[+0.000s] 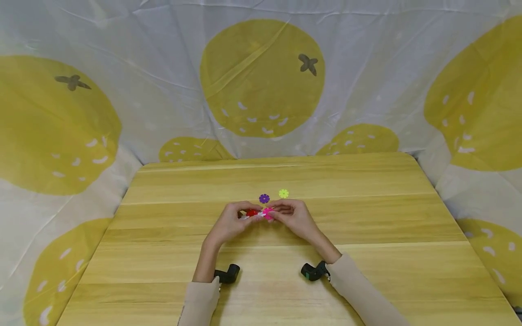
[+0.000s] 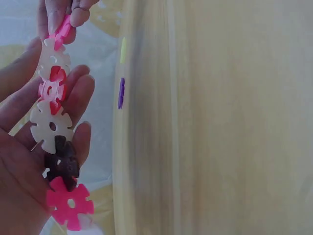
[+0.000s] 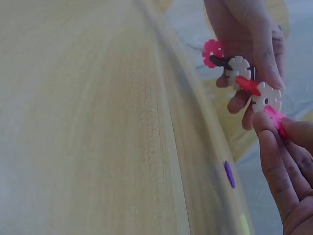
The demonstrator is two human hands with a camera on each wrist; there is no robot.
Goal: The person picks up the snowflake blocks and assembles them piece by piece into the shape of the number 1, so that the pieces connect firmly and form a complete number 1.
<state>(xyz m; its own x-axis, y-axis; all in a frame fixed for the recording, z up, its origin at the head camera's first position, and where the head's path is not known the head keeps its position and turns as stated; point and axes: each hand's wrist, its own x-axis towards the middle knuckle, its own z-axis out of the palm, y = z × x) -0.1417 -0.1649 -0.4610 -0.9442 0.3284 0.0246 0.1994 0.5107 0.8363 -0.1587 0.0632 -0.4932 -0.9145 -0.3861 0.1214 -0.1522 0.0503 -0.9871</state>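
Observation:
A chain of interlocking notched plastic discs runs between the two hands above the table. My left hand (image 1: pixel 229 222) holds the chain along its fingers, thumb at a white disc (image 2: pixel 47 55). Below that disc in the left wrist view come a red disc (image 2: pixel 45 91), another white disc (image 2: pixel 41 128), a dark brown disc (image 2: pixel 63 168) and a bright pink disc (image 2: pixel 59 203) at the end. With thumb and fingertips, my right hand (image 1: pixel 297 222) pinches a pink disc (image 3: pixel 277 120) at the other end, against the white one. Fingers partly hide this pink disc.
Beyond the hands, a purple disc (image 1: pixel 264 198) and a yellow-green disc (image 1: pixel 283 194) lie on the wooden table (image 1: pixel 171 253). Black devices (image 1: pixel 228 273) sit at both wrists. A white curtain (image 1: pixel 163 81) with yellow fruit print hangs behind the table.

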